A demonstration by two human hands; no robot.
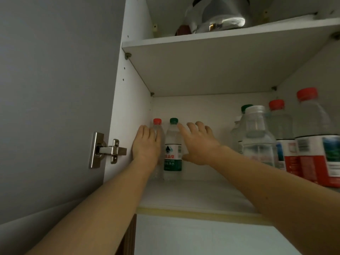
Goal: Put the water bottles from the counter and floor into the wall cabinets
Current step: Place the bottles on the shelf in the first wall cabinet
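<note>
Head view looks up into an open wall cabinet [132, 100], both arms reaching to the back of its lower shelf [193, 196]. Left of the left hand [146, 142] is the cabinet side, with a steel hinge [106, 150] on the door edge further left. That hand lies flat, fingers straight and together, against a red-capped bottle [157, 126] which stands upright in the back corner, mostly hidden behind the hand; whether the thumb wraps it I cannot tell. Just right of it, between the two hands, stands a green-capped bottle [173, 144]. Its label is white above and green below, with a dark triangle mark and red characters, of which 山泉 reads plainly; the white characters lower down look like 净水, not sharp enough to be sure. The right hand [198, 144] is spread wide, forefinger by the cap and thumb low at the label's right edge, holding nothing firmly.

Judged as the setting-down step: press both bottles squarely back and against the side, keep them upright and touching, then draw the hands straight out so neither tips.

Well right of the right hand stand more bottles: a clear one with a pale cap [257, 137], and red-capped ones with red labels [316, 150], print unreadable.
</note>
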